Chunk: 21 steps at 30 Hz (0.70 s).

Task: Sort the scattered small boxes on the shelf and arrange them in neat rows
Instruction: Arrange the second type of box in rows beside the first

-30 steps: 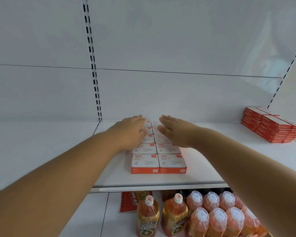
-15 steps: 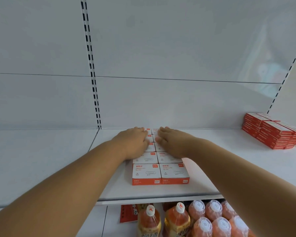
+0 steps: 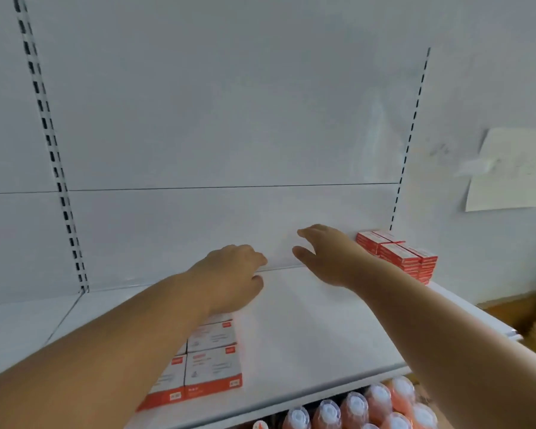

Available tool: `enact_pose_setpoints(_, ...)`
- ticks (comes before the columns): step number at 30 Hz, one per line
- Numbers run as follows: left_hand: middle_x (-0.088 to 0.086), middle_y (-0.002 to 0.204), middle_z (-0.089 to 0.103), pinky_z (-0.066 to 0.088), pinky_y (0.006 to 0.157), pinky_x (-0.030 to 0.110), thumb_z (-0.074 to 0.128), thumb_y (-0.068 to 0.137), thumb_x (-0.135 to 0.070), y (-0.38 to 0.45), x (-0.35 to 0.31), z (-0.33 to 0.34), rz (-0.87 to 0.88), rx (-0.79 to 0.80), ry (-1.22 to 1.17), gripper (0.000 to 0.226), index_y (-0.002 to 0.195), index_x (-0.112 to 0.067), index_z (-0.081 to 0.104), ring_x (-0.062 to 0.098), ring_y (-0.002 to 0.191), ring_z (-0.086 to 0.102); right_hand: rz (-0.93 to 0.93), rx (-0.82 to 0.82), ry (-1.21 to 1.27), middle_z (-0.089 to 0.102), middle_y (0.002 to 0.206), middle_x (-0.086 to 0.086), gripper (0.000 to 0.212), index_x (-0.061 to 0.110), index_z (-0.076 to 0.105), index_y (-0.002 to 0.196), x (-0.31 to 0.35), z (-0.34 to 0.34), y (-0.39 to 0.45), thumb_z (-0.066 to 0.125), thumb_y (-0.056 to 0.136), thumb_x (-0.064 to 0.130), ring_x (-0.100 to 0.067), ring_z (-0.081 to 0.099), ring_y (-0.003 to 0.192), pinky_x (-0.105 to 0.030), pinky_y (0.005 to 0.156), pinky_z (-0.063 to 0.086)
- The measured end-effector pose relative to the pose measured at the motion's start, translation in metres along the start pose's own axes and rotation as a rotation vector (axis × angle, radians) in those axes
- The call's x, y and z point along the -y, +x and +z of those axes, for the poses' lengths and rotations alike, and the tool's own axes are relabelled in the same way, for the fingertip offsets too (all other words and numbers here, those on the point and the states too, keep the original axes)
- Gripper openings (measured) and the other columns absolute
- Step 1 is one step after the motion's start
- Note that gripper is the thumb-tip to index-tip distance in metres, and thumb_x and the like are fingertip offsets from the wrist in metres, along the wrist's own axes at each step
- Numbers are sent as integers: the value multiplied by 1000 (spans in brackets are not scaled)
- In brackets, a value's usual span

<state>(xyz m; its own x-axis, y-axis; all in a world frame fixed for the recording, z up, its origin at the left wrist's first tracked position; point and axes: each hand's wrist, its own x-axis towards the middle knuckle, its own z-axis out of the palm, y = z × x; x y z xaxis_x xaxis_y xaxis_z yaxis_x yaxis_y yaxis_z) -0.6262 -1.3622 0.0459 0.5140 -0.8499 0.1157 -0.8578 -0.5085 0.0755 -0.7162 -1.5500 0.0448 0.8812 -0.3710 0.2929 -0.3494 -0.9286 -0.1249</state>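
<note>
Shelf [image 3: 307,329]: white, flat, with a white back panel; slotted uprights [image 3: 51,144] stand at the back left and back right.

Boxes [image 3: 212,360]: small, white-topped with orange fronts, set in two columns running from the front edge toward the back, left of the shelf's middle. The front pair sits just behind the front edge. The left column is largely hidden under the left forearm; the back boxes are hidden under the left hand, so the count cannot be told.

Stack [image 3: 399,257]: red-and-white boxes piled several high at the back right corner, against the back panel and well apart from the two columns.

Left hand [image 3: 229,277]: palm down over the back end of the columns, fingers straight and together, tips near the back edge. Whether it presses on the boxes cannot be told. It holds nothing.

Right hand [image 3: 325,255]: raised above the bare shelf near the back edge, between the columns and the stack, fingers and thumb spread wide, holding nothing. It is near the stack and not touching it.

Bottles [image 3: 381,407]: orange, white-capped, on the level beneath, showing below the front edge at the right.

Paper [image 3: 508,171]: a white sheet on the wall to the right of the shelf unit.
</note>
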Motion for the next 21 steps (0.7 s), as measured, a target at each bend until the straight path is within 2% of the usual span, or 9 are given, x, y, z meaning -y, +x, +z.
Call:
enact_pose_setpoints(4, -9, 143, 44, 38, 107, 38, 40, 98, -35, 46, -57, 10, 52, 51, -5, 46, 144, -33, 42, 18, 132, 41, 36, -54, -31, 49, 143, 2, 50, 22, 49, 140, -72, -12, -11, 45, 97, 47, -21, 44, 132, -36, 107, 37)
enact_pose_setpoints(8, -7, 137, 50, 43, 103, 37, 42, 98, -35, 90, -124, 21, 68, 53, -45, 43, 141, -31, 45, 18, 125, 48, 56, -91, -21, 57, 127, 4, 37, 30, 61, 126, -146, -24, -15, 54, 92, 43, -22, 49, 123, -33, 101, 41)
enact_pose_setpoints(10, -3, 129, 58, 45, 94, 30, 44, 98, -34, 112, -156, 26, 50, 31, -67, 34, 130, -26, 55, 20, 116, 54, 69, -115, -28, 58, 122, 3, 32, 30, 63, 121, -180, -29, -14, 56, 91, 41, -21, 49, 121, -31, 97, 40)
enact_pose_setpoints(13, 1, 109, 65, 42, 71, 25, 46, 99, -38, 140, -196, 33, -44, 2, -179, 25, 107, -20, 63, 21, 95, 57, 103, -141, 33, 56, 119, 0, 30, 30, 64, 118, -220, -30, -12, 58, 91, 39, -23, 52, 115, -31, 94, 42)
enact_pose_setpoints(15, 3, 97, 65, 38, 59, 23, 47, 100, -40, 154, -217, 39, -143, -23, -321, 28, 109, -20, 65, 22, 89, 59, 117, -139, 83, 55, 117, -2, 30, 28, 64, 118, -238, -26, -11, 58, 91, 38, -23, 55, 110, -31, 91, 44)
enact_pose_setpoints(17, 1, 86, 67, 35, 55, 23, 46, 100, -47, 165, -231, 46, -254, -51, -408, 36, 108, -17, 65, 22, 82, 63, 152, -109, 132, 56, 117, -3, 34, 24, 63, 120, -252, -24, -11, 58, 91, 40, -23, 58, 105, -32, 88, 47)
enact_pose_setpoints(19, -4, 65, 58, 37, 53, 24, 43, 97, -58, 175, -240, 52, -371, -49, -433, 43, 82, -20, 59, 17, 62, 58, 211, -19, 164, 60, 112, -3, 39, 19, 61, 118, -263, -23, -13, 55, 92, 47, -23, 59, 99, -32, 81, 48)
enact_pose_setpoints(21, -2, 62, 58, 41, 55, 25, 44, 92, -65, 181, -244, 56, -453, -28, -415, 50, 71, -20, 52, 17, 55, 57, 254, 95, 188, 64, 97, -3, 45, 12, 62, 106, -272, -20, -12, 50, 94, 54, -22, 58, 86, -32, 71, 46)
